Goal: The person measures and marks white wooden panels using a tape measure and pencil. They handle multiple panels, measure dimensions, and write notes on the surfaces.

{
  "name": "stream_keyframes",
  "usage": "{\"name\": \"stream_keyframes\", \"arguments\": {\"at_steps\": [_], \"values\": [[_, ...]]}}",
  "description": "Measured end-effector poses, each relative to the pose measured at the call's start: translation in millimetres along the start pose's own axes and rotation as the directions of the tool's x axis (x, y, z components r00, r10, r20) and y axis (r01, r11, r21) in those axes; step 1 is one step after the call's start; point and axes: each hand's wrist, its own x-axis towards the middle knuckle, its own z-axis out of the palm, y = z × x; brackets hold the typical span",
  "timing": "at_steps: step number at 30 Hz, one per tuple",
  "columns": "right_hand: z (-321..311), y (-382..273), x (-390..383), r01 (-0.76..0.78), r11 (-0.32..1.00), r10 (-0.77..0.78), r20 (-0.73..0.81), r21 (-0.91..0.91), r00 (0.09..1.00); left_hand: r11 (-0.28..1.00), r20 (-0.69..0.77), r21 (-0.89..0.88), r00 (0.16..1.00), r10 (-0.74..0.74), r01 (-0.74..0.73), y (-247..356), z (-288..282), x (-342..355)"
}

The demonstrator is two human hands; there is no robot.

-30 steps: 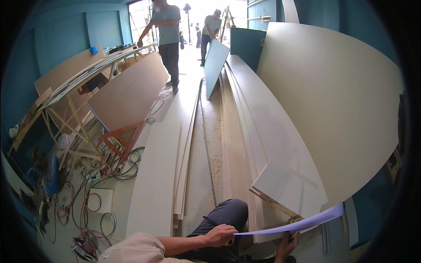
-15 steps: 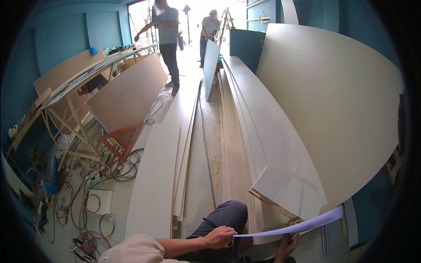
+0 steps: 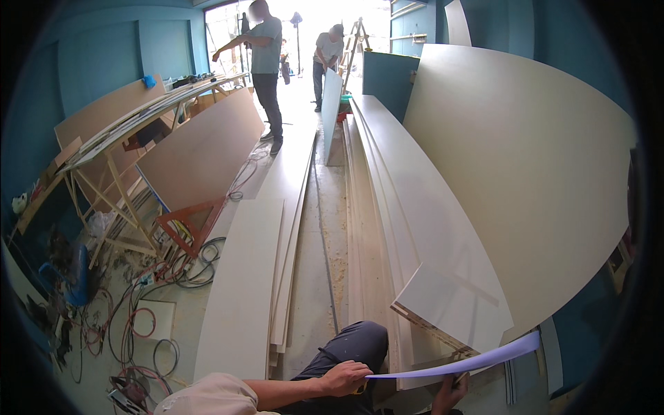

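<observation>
- Left hand [image 3: 344,378] closed on one end of thin white strip [image 3: 456,363], just over the knee [image 3: 356,342].
- Right hand [image 3: 449,394] gripped under strip mid-length.
- Strip held just below the stacked boards [image 3: 408,228].

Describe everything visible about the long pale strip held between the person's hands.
The strip is thin, flat and whitish with a bluish tint, like edge banding or film. It runs from the left hand, which pinches its end above the knee, rising rightward past the right hand below it, to a free end near the leaning boards.
</observation>
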Motion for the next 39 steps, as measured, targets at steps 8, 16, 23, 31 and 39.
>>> {"name": "stream_keyframes", "arguments": {"at_steps": [8,16,23,31,39], "values": [[3,-12,-1,-0.013,0.999,0.013,-0.008,0.033,1.000,1.000,0.009,0.019,1.000,-0.001,0.001,-1,0,-2],[4,7,0,0.088,0.996,-0.088,-0.044,0.004,0.995,1.000,-0.003,0.019,1.000,0.014,-0.014,0,0,0],[-17,53,-1,-0.001,1.000,0.001,0.100,-0.005,0.995,1.000,-0.009,0.017,1.000,0.013,-0.013,-1,2,0],[-19,-7,3,0.046,0.978,-0.054,-0.034,-0.202,0.998,0.999,0.011,0.033,1.000,0.020,-0.020,2,-2,1],[-32,-49,31,0.006,0.965,0.001,0.026,-0.263,1.000,1.000,0.020,0.019,1.000,0.003,-0.004,3,-11,-2]]}}
